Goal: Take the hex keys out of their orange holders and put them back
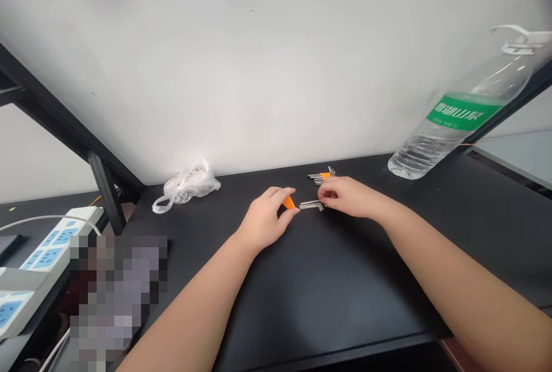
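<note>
Just right of the left hand [264, 218], pinching the orange hex-key holder [289, 202], has loose hex keys [309, 206] lying lengthwise towards it; curls the right hand [347, 196] by their bent ends, grasp unclear.

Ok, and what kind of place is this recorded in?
Probably an office or shared work area: a black desk against a plain pale wall, a white power strip with blue sockets at the left, and a large water bottle on the desk.
</note>
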